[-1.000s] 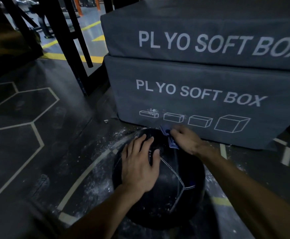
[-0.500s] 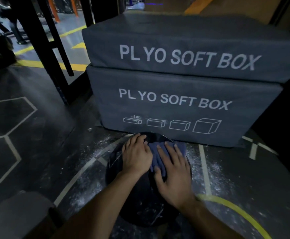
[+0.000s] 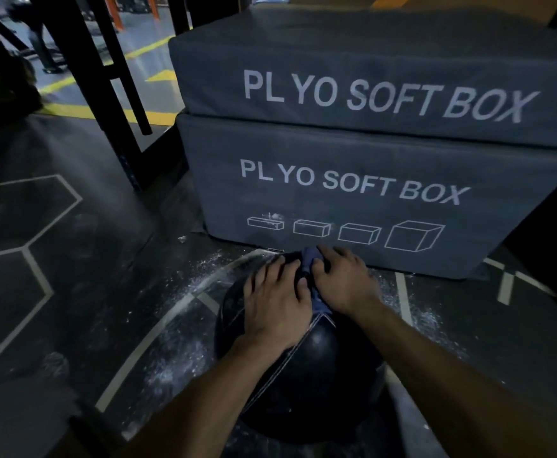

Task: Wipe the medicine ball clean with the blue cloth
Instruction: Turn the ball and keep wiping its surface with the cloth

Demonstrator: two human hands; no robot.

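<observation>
A black medicine ball (image 3: 320,368) with pale stitched seams rests on the dark gym floor just in front of me. My left hand (image 3: 274,302) lies flat on its upper left side, fingers spread, holding nothing. My right hand (image 3: 343,280) presses the blue cloth (image 3: 320,304) against the ball's far top. Most of the cloth is hidden under that hand; bits show past the fingertips and at the wrist.
Two stacked grey plyo soft boxes (image 3: 353,180) stand right behind the ball. Black rack uprights (image 3: 105,94) rise at the back left. White chalk dust (image 3: 178,358) is scattered on the floor around the ball. A person's legs (image 3: 42,47) show far back left.
My right hand has slid with the cloth from the ball's near top toward its far top, bunching the cloth. The left hand stayed on the ball's upper left.
</observation>
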